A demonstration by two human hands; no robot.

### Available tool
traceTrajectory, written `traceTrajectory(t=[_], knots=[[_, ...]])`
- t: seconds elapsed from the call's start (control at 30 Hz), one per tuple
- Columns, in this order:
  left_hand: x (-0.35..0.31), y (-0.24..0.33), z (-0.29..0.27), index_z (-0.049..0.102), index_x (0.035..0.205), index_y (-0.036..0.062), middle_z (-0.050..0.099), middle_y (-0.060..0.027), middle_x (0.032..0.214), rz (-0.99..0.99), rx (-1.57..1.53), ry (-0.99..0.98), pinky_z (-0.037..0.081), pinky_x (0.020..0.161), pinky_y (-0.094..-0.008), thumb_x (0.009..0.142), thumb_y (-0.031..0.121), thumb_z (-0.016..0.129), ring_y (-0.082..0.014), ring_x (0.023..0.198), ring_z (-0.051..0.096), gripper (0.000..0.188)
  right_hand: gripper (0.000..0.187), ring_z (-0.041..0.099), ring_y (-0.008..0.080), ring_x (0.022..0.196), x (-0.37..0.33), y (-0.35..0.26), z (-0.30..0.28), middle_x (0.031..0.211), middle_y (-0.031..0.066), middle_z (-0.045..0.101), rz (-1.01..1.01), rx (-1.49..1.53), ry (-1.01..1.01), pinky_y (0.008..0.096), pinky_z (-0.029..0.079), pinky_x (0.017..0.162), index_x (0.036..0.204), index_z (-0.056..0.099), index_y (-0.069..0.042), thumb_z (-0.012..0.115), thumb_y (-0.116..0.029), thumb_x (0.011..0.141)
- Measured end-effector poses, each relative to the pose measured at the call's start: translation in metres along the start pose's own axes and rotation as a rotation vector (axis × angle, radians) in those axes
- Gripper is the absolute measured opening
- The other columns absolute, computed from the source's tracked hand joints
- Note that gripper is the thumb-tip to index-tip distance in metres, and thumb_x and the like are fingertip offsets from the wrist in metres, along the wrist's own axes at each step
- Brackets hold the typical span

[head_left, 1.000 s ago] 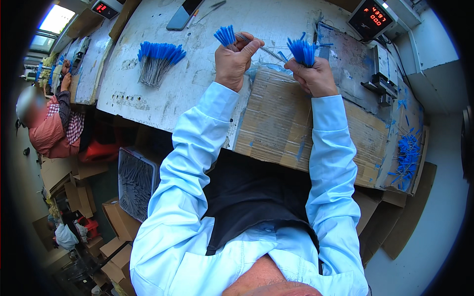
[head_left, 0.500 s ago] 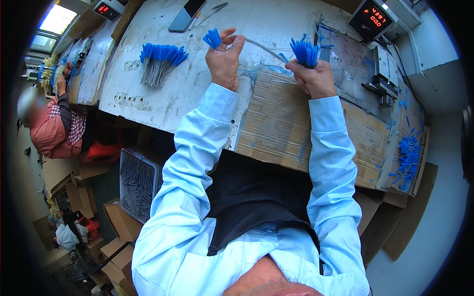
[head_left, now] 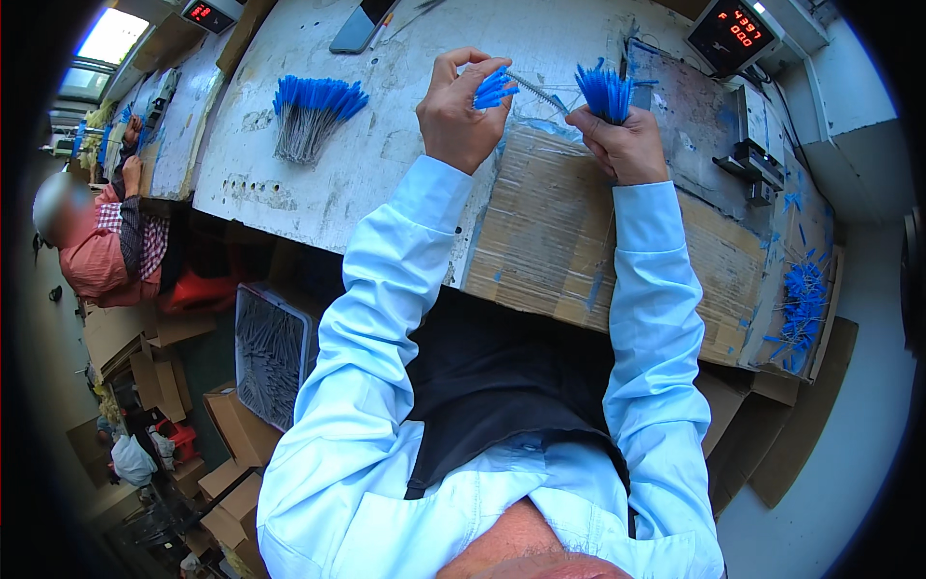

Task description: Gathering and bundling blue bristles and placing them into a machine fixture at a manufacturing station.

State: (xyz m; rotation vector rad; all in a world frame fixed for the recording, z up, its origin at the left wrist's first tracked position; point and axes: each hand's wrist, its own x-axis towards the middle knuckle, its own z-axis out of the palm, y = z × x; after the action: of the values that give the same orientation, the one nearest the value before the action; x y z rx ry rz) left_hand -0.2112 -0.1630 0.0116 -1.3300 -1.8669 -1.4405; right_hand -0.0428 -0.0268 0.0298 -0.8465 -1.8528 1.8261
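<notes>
Over the worn white surface [head_left: 405, 145], the person holds both hands up. The left hand [head_left: 461, 116] has its fingers [head_left: 463, 68] curled and pinching a small blue brush [head_left: 494, 89] by its bristle end. A thin wire stem runs from this brush toward the right hand [head_left: 622, 145]. The right hand's fingers are pressed tight around a bunch of blue brushes [head_left: 605, 92]. Well to the left, a pile of blue brushes [head_left: 313, 114] lies on the surface. A flat piece of cardboard [head_left: 559, 241] sits under the right hand.
</notes>
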Motion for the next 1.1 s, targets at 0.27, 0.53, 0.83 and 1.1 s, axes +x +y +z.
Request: traceTrajectory(t=[0.27,0.53,0.83,1.1], knots=[[-0.003,-0.006,0.002,0.076,0.101,0.0090,0.065,-0.0079,0.109,0.014,0.061,-0.075,0.059,0.071,-0.0308,0.073,0.010,0.085,-0.0227,0.090,0.069,0.029,0.015,0.047,0.0072,0.047,0.002,0.002,0.000,0.058,0.0000,0.058,0.001,-0.015,-0.017,0.0252,0.033,0.045,0.090,0.074,-0.004,0.078,-0.019,0.087],[-0.003,-0.014,0.002,0.073,0.097,0.0074,0.068,-0.0094,0.105,0.028,0.033,-0.103,0.058,0.071,-0.0298,0.073,0.009,0.084,-0.0228,0.087,0.071,0.026,0.016,0.045,0.0074,0.047,0.002,0.002,-0.002,0.058,-0.0003,0.057,0.014,-0.040,-0.042,0.0259,0.033,0.045,0.090,0.074,-0.004,0.077,-0.020,0.088],[-0.005,-0.021,0.006,0.071,0.095,0.0057,0.070,-0.0096,0.096,0.067,0.006,-0.099,0.056,0.064,-0.0287,0.074,0.008,0.082,-0.0219,0.079,0.070,0.024,0.016,0.044,0.0070,0.047,0.001,0.002,-0.004,0.057,-0.0013,0.055,0.025,-0.033,-0.040,0.0254,0.032,0.045,0.092,0.074,-0.004,0.076,-0.020,0.088],[-0.007,-0.021,0.005,0.070,0.091,0.0053,0.070,-0.0094,0.091,0.084,0.024,-0.085,0.057,0.065,-0.0299,0.073,0.009,0.084,-0.0226,0.077,0.070,0.022,0.015,0.042,0.0072,0.046,0.000,0.000,-0.005,0.057,-0.0014,0.055,0.031,-0.032,-0.018,0.0258,0.031,0.044,0.092,0.074,-0.005,0.076,-0.020,0.089]])
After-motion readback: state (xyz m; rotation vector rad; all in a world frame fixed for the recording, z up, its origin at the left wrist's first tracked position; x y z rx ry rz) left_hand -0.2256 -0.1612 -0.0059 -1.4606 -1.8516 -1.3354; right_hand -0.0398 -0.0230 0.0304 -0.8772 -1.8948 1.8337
